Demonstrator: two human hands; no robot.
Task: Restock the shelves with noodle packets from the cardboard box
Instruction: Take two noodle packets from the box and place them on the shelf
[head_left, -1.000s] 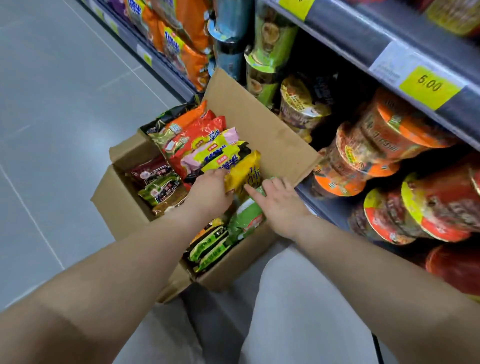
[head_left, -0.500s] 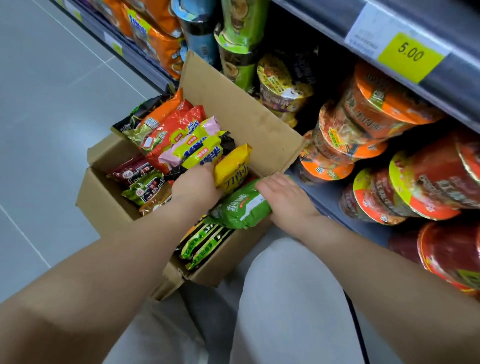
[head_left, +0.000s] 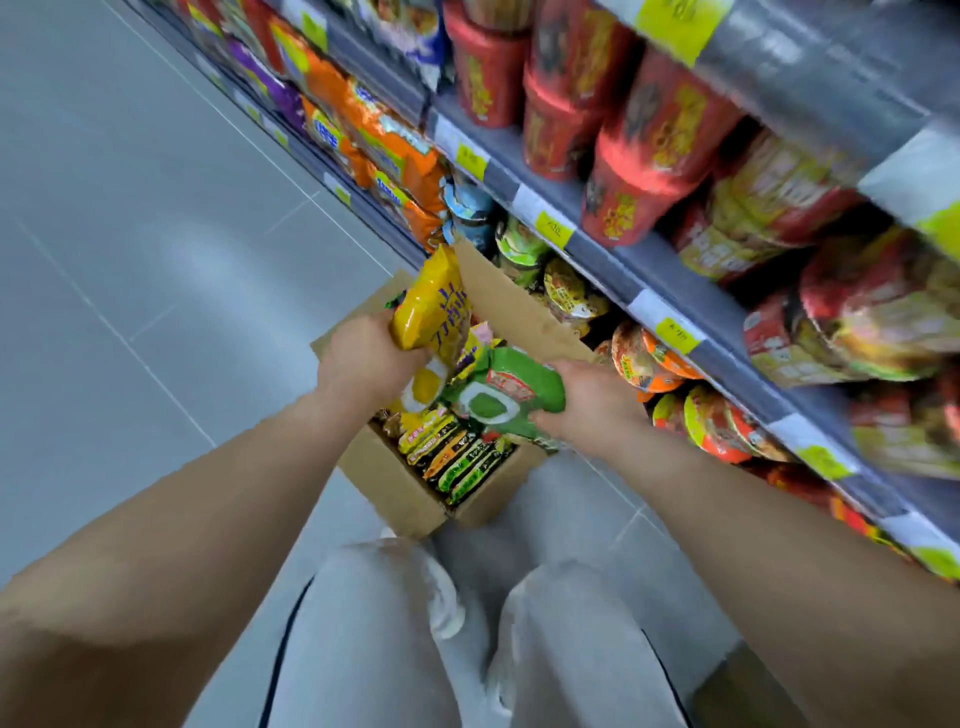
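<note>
My left grip (head_left: 363, 364) clutches a yellow noodle packet (head_left: 431, 306), my right grip (head_left: 587, 405) a green packet (head_left: 504, 395); the cardboard box (head_left: 395, 483) looks mostly full.

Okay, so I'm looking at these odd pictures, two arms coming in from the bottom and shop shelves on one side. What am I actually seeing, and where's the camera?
There is no machine here: those are a person's two bare arms. Every picture comes from one wide-angle camera worn on the person's head, looking forward and down. That is why lines bend and the arms seem to grow out of the bottom edge.

The left hand grips a yellow noodle packet. The right hand grips a green noodle packet. Both are held above an open cardboard box, which stands on the grey floor and holds more packets.

On the right run the shop shelves, stocked with noodle cups. The pale shapes at the bottom are the person's trouser legs.
</note>
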